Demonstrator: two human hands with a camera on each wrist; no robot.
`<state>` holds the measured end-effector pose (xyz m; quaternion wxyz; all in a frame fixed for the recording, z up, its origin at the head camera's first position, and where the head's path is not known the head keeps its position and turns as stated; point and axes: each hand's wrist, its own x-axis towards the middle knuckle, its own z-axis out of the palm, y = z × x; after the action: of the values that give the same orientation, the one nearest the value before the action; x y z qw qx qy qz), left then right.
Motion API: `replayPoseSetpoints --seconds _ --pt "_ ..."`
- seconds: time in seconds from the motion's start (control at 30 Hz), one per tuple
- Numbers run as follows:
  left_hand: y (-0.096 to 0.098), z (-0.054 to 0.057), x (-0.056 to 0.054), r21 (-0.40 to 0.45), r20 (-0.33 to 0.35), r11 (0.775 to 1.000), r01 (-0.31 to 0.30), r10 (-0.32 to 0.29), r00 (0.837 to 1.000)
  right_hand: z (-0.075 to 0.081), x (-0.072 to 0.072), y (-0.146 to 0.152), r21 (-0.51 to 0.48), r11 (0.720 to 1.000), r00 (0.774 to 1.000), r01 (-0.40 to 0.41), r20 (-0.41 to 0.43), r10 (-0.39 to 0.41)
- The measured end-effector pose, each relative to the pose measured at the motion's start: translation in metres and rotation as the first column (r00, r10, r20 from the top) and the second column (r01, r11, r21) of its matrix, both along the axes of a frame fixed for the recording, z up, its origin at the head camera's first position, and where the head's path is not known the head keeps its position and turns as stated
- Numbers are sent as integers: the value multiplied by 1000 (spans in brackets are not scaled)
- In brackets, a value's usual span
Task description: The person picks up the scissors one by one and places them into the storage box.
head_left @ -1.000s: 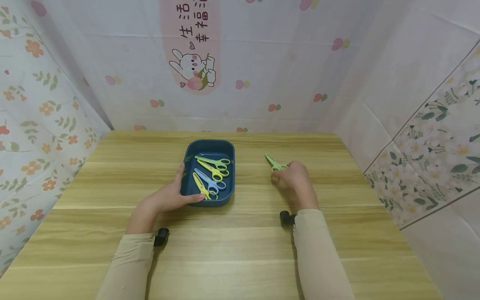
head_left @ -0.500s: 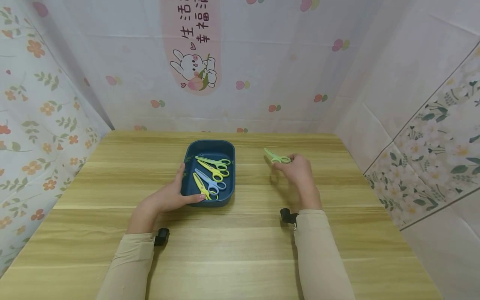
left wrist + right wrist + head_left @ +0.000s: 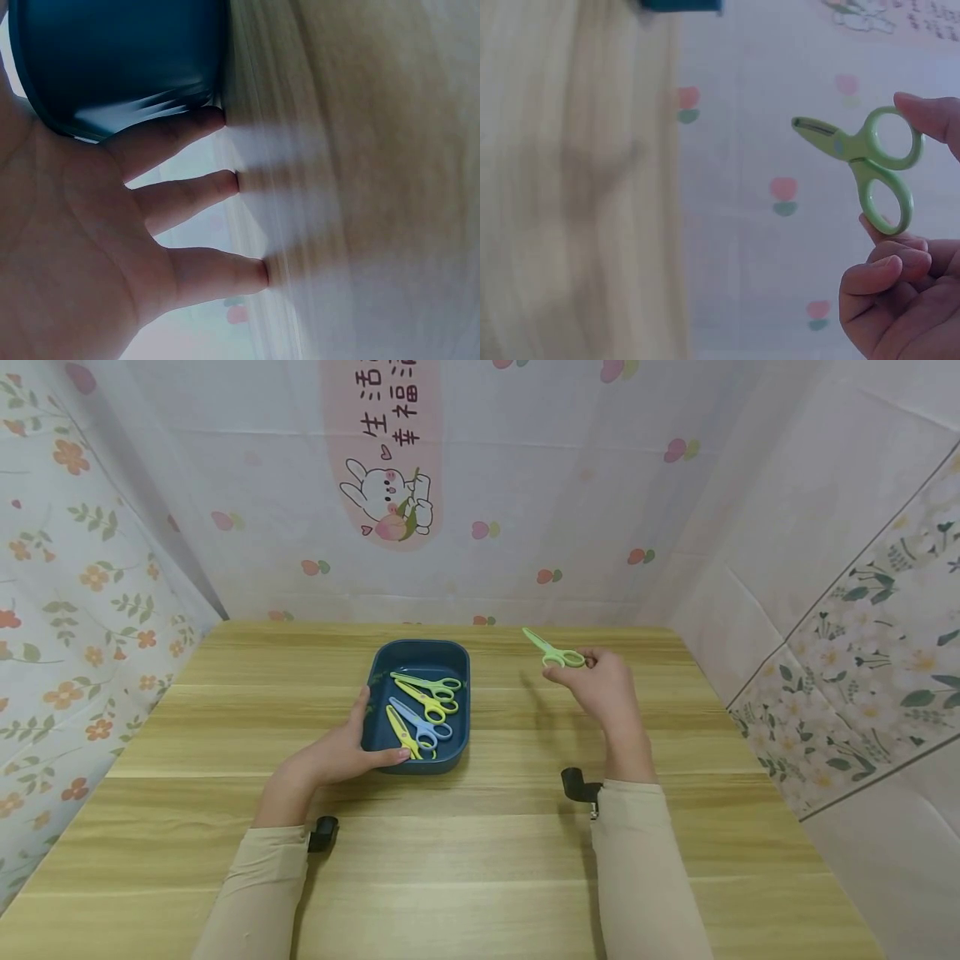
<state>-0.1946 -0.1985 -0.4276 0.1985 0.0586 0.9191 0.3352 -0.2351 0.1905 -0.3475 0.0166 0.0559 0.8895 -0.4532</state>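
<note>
My right hand pinches light green children's scissors by their finger loops, above the table. In the right wrist view, the thumb and a fingertip hold the scissors at opposite loops, blades together. My left hand lies against the left side of a dark blue plastic box, its thumb over the front rim. Seen from the left wrist, its fingers are straight and spread, tips at the table. Inside the box lie green scissors, blue scissors and yellow scissors, among several pairs.
The wooden table reaches back to a patterned wall cloth. More floral cloth hangs along the left side, and a right-hand cloth borders the other. Black camera mounts sit at both wrists.
My right hand has lifted the green scissors off the table, moving up and toward the back. The left hand and the box have stayed in place.
</note>
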Motion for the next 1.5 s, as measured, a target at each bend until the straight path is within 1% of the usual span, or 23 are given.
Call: replayPoseSetpoints --seconds 0.37,0.6,0.73,0.93,1.07,1.17,1.3,1.43,1.5 --pt "-3 -1 0 9 -2 1000 -4 4 1000 36 25 -18 56 998 994 -7 -107 13" --pt "-5 -2 -1 17 -4 1000 -5 5 1000 55 43 -41 95 995 993 -20 -116 31" --pt "-6 -3 -1 16 -1 1000 -8 8 1000 60 48 -58 100 994 991 -52 -114 64" --pt "-7 -2 -1 18 1 1000 -10 10 1000 58 44 -79 81 991 988 -103 -109 112" --pt "-6 -1 -1 20 8 1000 -13 13 1000 59 37 -95 80 988 985 -133 -97 140" --pt "-7 -1 -1 18 19 1000 -15 14 1000 60 29 -110 84 984 981 -158 -99 166" --pt "-6 -1 -1 13 28 1000 -12 12 1000 61 17 -130 149 971 974 -186 -100 202" --pt "-4 -2 -3 12 23 1000 -4 4 1000 61 6 -149 215 956 975 -199 -54 215" --pt "-3 -2 -3 17 21 1000 0 0 1000 59 1 -158 243 948 976 -205 -23 217"
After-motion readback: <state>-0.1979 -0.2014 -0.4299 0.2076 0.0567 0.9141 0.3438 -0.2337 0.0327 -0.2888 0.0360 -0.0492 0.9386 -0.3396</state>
